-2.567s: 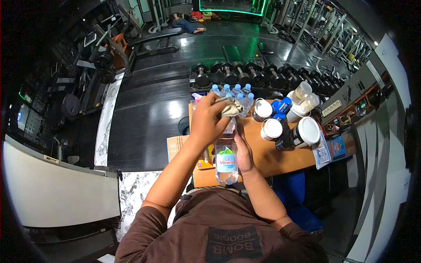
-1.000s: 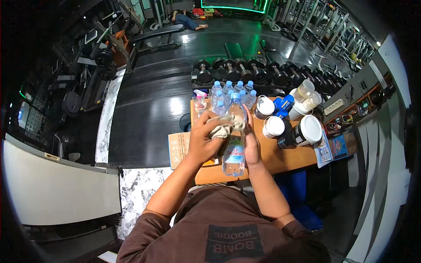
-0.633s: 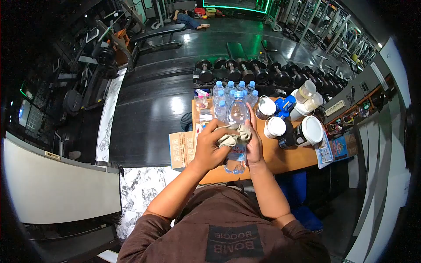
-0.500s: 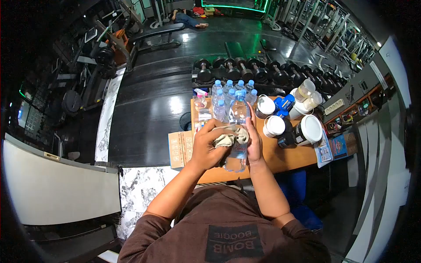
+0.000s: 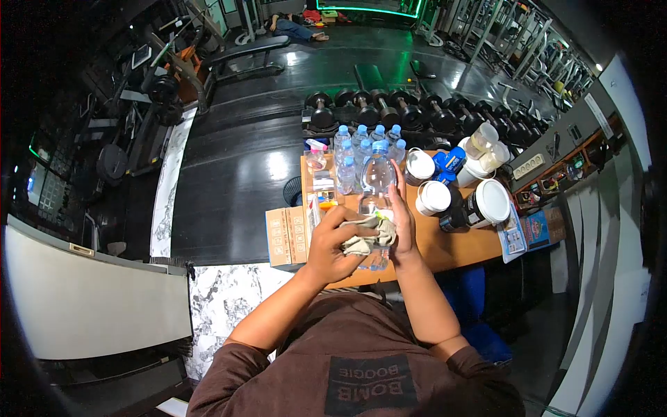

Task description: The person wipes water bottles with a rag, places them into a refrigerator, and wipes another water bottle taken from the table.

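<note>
Upright in front of me is a clear plastic water bottle (image 5: 379, 174) with a blue cap, above the wooden table. My right hand (image 5: 404, 226) is wrapped round its right side, fingers along the back. In my left hand (image 5: 335, 244) is a bunched beige cloth (image 5: 368, 236), pressed against the bottle's front and covering much of the label. The bottle's base shows just below the cloth. Close behind stand several more capped water bottles (image 5: 345, 174) in a cluster.
The wooden table (image 5: 445, 254) carries white-lidded tubs (image 5: 492, 201), blue containers (image 5: 450, 161) and clear jars (image 5: 483, 137) on the right. A cardboard box (image 5: 285, 236) sits at the left edge. Dumbbells (image 5: 365, 110) line a rack behind. A person (image 5: 295, 28) lies on the floor far back.
The cloth in my left hand has moved down a little and now covers more of the bottle's label. My right hand keeps its hold on the bottle.
</note>
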The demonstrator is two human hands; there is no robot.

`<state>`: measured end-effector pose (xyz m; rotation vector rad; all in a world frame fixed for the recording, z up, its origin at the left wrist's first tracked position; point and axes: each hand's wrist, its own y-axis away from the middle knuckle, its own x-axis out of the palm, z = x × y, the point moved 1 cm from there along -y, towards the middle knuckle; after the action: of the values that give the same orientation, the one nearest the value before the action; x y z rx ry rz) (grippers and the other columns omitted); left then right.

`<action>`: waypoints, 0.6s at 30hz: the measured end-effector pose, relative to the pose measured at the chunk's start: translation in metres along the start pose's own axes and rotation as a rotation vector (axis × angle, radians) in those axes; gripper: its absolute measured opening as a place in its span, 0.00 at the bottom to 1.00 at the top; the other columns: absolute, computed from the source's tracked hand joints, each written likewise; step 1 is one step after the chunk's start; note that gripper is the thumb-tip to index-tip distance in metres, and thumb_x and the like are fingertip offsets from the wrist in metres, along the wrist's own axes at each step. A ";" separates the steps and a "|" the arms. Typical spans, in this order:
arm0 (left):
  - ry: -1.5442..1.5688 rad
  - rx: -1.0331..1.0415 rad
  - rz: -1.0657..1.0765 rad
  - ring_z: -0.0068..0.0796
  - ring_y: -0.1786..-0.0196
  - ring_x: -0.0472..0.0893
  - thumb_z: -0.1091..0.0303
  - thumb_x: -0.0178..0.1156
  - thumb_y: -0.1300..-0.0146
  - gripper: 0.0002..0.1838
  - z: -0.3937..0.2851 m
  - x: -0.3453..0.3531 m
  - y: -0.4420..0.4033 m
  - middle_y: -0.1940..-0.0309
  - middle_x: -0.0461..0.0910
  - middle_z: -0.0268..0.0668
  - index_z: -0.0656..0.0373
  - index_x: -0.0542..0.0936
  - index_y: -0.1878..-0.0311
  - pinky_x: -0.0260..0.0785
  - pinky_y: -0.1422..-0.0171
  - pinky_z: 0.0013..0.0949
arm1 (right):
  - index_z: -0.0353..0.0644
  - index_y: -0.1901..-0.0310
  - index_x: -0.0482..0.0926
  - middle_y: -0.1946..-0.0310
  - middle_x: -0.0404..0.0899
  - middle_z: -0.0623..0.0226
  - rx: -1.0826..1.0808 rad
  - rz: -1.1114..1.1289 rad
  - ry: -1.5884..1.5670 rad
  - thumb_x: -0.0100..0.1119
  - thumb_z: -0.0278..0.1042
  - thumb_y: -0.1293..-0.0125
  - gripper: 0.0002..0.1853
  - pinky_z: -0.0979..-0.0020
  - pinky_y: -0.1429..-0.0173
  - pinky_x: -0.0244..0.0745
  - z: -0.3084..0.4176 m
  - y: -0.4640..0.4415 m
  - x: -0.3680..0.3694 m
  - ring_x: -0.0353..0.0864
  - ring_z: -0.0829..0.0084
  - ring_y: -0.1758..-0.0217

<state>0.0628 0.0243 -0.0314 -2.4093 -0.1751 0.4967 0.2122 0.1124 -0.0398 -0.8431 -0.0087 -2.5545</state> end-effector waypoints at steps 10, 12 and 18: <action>-0.041 -0.095 -0.055 0.41 0.45 0.83 0.76 0.68 0.45 0.18 0.007 -0.002 -0.027 0.49 0.84 0.44 0.58 0.92 0.49 0.74 0.38 0.38 | 0.51 0.12 0.51 0.20 0.63 0.63 -0.127 0.020 0.188 0.46 0.51 0.12 0.35 0.66 0.20 0.67 -0.014 -0.006 -0.008 0.71 0.72 0.24; -0.096 -0.072 -0.030 0.42 0.45 0.83 0.76 0.68 0.45 0.17 0.005 0.002 -0.013 0.49 0.84 0.44 0.58 0.92 0.50 0.74 0.38 0.39 | 0.51 0.12 0.51 0.24 0.68 0.63 -0.030 -0.024 0.102 0.45 0.49 0.12 0.34 0.66 0.28 0.76 -0.005 -0.003 -0.002 0.80 0.72 0.33; 0.067 -0.074 0.107 0.44 0.47 0.82 0.76 0.68 0.47 0.17 0.002 -0.001 0.015 0.50 0.84 0.44 0.58 0.92 0.52 0.74 0.38 0.41 | 0.54 0.13 0.52 0.32 0.76 0.61 0.049 -0.034 -0.054 0.46 0.49 0.12 0.32 0.65 0.35 0.83 0.004 0.004 -0.005 0.86 0.68 0.43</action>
<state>0.0610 0.0140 -0.0420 -2.5137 -0.0361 0.4645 0.2201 0.1118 -0.0397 -0.9005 -0.1032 -2.5509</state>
